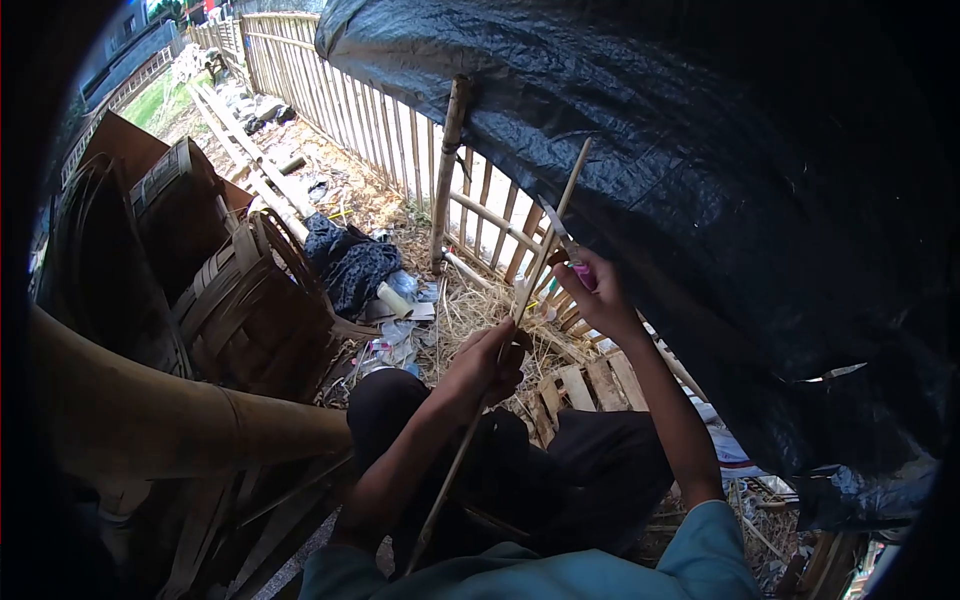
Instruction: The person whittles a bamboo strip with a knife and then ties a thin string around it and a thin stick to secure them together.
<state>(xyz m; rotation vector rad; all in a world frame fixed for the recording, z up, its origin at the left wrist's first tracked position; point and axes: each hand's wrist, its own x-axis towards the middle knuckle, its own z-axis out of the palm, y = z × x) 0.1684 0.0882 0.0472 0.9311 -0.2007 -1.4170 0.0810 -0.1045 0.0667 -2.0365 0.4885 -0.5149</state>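
We're outdoors in daylight, no walls. A black tarp [700,150] hangs overhead on the right, propped on a bamboo post [447,170]. A slat fence [340,100] runs from top centre down behind the post, with bright sunlit ground beyond it. The ground [470,310] is dirt and dry straw, with plastic litter [395,335] and a dark cloth heap [350,262]. Long planks [240,150] lie along the fence. We see woven baskets [240,300] stacked on the left, in shade. A thick bamboo pole [150,410] crosses the lower left. A small slatted pallet [590,385] sits near centre. Grass [160,100] shows far top left.
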